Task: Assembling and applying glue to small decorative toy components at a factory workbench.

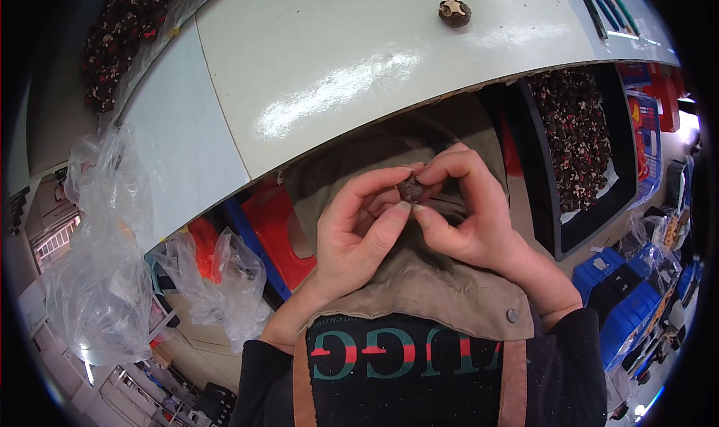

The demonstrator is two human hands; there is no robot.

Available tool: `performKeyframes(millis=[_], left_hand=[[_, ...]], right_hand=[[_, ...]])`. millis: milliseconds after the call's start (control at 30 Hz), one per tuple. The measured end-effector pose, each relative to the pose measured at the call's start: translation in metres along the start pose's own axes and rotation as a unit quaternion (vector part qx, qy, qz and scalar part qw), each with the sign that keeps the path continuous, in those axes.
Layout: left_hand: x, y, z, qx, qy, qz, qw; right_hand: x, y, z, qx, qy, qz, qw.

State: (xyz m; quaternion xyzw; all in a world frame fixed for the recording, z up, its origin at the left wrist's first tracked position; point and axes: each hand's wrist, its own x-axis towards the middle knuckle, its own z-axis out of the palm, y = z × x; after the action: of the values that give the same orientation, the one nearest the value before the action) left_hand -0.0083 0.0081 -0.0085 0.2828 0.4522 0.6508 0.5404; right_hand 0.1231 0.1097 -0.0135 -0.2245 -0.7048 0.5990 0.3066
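A small dark brown, rough-surfaced rounded piece (410,189) is pinched between my two hands, in front of the apron and just off the near table edge. My left hand (358,228) grips it from the left, with thumb and fingertips closed on it. From the right, my right hand (473,210) holds the same piece, its thumb and index finger against it. The fingertips cover part of the piece, and its exact kind I cannot make out. On the table lies a similar dark brown rounded piece (454,13) with a pale star-shaped part on top.
A pale glossy table (322,49) curves ahead. To the right, a black tray (630,150) holds many dark pieces with pale and red bits; a similar heap (127,45) is far left. Pen-like tools (610,7), clear plastic bags (97,277) and blue bins (610,300) stand around.
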Motion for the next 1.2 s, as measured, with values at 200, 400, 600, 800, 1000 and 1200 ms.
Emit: performKeyframes(millis=[200,400,600,800,1000,1200], left_hand=[[-0.003,-0.001,0.0,0.047,-0.03,0.035,0.998],[0.0,-0.003,0.002,0.102,-0.01,0.068,0.992],[-0.002,-0.003,0.006,0.101,0.016,0.052,0.993],[-0.003,-0.004,0.006,0.131,0.027,0.047,0.99],[-0.002,-0.006,0.005,0.123,0.03,0.057,0.99],[-0.001,0.016,0.007,0.134,0.027,0.079,0.988]], right_hand=[[-0.003,0.0,-0.003,0.007,-0.003,-0.013,1.0],[-0.002,-0.001,-0.006,-0.029,-0.018,-0.051,0.998],[-0.004,0.001,-0.006,-0.013,-0.019,-0.044,0.999],[-0.008,0.003,-0.003,-0.011,-0.007,-0.056,0.998],[-0.006,0.004,0.0,-0.008,0.011,-0.069,0.998],[0.006,-0.011,0.0,-0.035,-0.007,-0.123,0.992]])
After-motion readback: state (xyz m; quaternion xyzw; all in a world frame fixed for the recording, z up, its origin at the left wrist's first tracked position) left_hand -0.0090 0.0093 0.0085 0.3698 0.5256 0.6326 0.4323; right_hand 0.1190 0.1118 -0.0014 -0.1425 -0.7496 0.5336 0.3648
